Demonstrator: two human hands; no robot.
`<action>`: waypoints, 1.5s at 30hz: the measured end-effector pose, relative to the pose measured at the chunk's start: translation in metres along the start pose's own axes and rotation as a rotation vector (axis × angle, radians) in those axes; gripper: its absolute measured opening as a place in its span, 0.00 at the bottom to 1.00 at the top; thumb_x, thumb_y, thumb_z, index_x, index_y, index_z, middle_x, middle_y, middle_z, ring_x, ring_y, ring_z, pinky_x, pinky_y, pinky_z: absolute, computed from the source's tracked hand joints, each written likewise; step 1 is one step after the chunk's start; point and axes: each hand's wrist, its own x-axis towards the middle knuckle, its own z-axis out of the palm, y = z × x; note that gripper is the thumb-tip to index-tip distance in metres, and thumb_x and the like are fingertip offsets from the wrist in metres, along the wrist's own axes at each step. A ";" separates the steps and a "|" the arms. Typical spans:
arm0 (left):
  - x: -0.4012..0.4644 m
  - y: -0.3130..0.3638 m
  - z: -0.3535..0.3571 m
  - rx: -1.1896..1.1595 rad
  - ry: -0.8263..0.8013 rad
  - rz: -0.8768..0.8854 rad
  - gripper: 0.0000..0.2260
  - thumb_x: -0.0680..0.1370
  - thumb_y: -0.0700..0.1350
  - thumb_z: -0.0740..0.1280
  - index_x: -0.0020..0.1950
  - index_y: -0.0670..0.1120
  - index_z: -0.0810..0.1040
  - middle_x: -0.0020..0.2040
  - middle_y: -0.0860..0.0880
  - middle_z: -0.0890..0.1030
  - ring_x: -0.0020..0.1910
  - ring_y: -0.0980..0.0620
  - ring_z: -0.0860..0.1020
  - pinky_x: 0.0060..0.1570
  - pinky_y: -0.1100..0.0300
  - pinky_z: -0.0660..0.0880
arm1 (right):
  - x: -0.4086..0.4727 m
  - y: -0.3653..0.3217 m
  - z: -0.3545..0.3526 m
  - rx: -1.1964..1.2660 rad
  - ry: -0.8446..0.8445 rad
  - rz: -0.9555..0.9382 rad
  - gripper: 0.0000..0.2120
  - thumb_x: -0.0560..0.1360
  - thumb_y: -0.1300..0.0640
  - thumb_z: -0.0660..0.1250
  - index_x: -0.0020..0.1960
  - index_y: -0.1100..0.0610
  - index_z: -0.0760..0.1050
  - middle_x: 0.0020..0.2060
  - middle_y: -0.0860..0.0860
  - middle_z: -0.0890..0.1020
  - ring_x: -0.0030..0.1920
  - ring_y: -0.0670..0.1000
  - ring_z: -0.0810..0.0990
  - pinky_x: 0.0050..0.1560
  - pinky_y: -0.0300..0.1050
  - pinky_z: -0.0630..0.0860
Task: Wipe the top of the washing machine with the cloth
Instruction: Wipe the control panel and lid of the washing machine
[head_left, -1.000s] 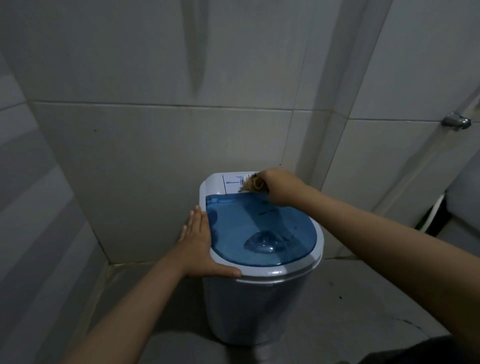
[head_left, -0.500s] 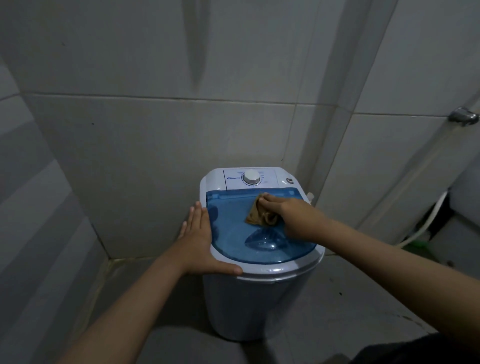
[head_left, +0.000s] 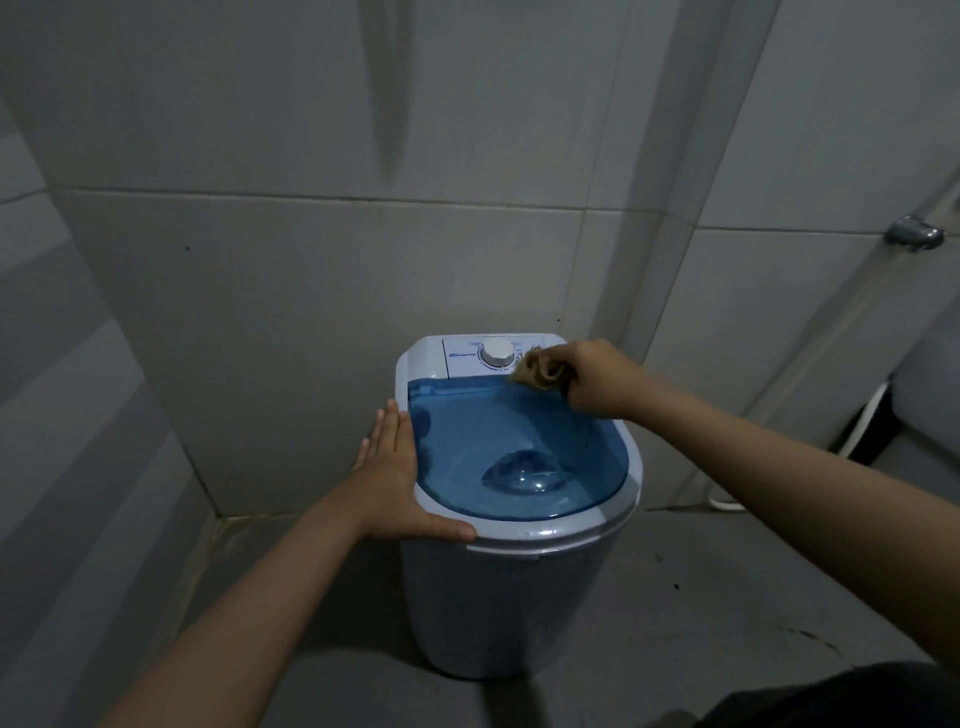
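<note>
Cloth (head_left: 537, 371), a small crumpled tan rag with a frayed edge, sits bunched in our right hand (head_left: 597, 379), whose fingers are curled tight around it. We press it down at the far right of the machine's top, where the white control panel (head_left: 467, 358) meets the far edge of the translucent blue plastic lid (head_left: 514, 441). The rag lies just to the right of the round white dial (head_left: 497, 354), very near it; we cannot tell whether the two touch.

The small white barrel-shaped washing machine (head_left: 519, 597) stands on the grey floor (head_left: 727, 597) in a corner of pale tiled walls (head_left: 311, 260), its back close to the far wall. Through the blue lid we see a rounded shape in the drum below.

Our left hand (head_left: 400, 478) lies flat and open against the left rim of the machine, fingers together and pointing away from us along the lid's left edge. The thumb is spread wide and lies along the near white rim. This hand holds nothing; it only rests on the machine.

On the right wall, far up, a metal fitting (head_left: 914, 234) sticks out. Lower on the right, a white hose (head_left: 862, 415) runs down toward the floor. A dark piece of our clothing (head_left: 857, 696) shows at the near right corner.
</note>
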 end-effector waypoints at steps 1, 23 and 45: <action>0.000 0.000 0.000 0.000 -0.001 0.001 0.73 0.46 0.81 0.61 0.75 0.45 0.28 0.75 0.45 0.27 0.73 0.48 0.28 0.70 0.50 0.34 | 0.004 0.003 0.007 -0.048 -0.030 0.007 0.28 0.67 0.70 0.63 0.65 0.55 0.73 0.58 0.59 0.80 0.57 0.61 0.78 0.54 0.54 0.78; 0.003 -0.004 0.002 0.005 0.004 0.018 0.73 0.46 0.81 0.61 0.75 0.46 0.28 0.75 0.45 0.27 0.73 0.47 0.28 0.71 0.49 0.35 | -0.096 -0.038 0.041 -0.256 -0.157 0.095 0.26 0.73 0.62 0.64 0.69 0.61 0.61 0.67 0.61 0.67 0.60 0.60 0.76 0.59 0.53 0.76; 0.003 -0.006 0.004 0.001 0.001 0.024 0.72 0.47 0.81 0.60 0.74 0.46 0.26 0.74 0.46 0.25 0.73 0.47 0.27 0.70 0.50 0.33 | 0.037 -0.089 0.044 -0.216 -0.080 -0.116 0.14 0.72 0.69 0.62 0.57 0.63 0.74 0.58 0.61 0.76 0.54 0.61 0.78 0.50 0.52 0.77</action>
